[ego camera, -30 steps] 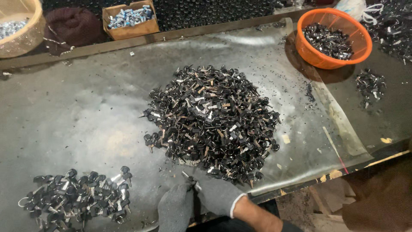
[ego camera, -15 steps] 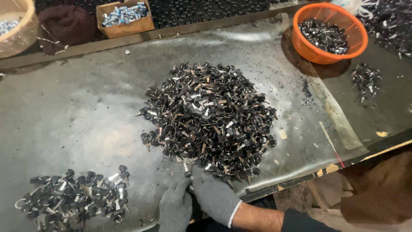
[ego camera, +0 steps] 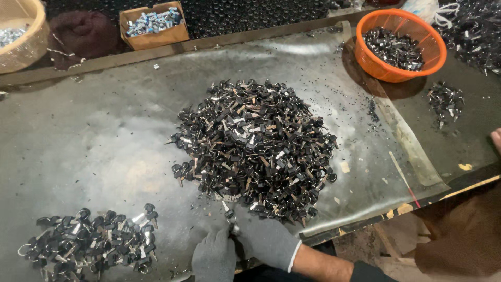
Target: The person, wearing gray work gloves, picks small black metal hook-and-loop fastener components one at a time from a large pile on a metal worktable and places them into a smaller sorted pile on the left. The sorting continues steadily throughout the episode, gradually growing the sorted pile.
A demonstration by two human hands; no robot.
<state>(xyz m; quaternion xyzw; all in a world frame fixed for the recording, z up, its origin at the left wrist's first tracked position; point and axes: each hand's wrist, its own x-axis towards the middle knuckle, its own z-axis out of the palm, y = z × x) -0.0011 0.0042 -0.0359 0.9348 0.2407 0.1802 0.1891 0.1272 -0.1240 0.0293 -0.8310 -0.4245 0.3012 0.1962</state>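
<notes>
A large heap of small black-headed keys (ego camera: 253,143) lies in the middle of a grey metal-topped table (ego camera: 88,136). Both my hands wear grey gloves and meet at the heap's near edge. My right hand (ego camera: 266,239) and my left hand (ego camera: 215,256) pinch a small key piece (ego camera: 229,216) between their fingertips. A smaller pile of black keys on rings (ego camera: 91,244) sits at the near left, just left of my left hand.
An orange bowl (ego camera: 436,49) of black parts stands at the far right, with a small loose pile (ego camera: 445,99) beside it. A cardboard box (ego camera: 154,32) of pale parts and a tan basket (ego camera: 31,44) sit along the far edge. Another person's fingertip (ego camera: 496,138) shows at the right edge.
My hands have moved slightly up toward the heap's near edge and closed together on a key piece. The view has shifted a little.
</notes>
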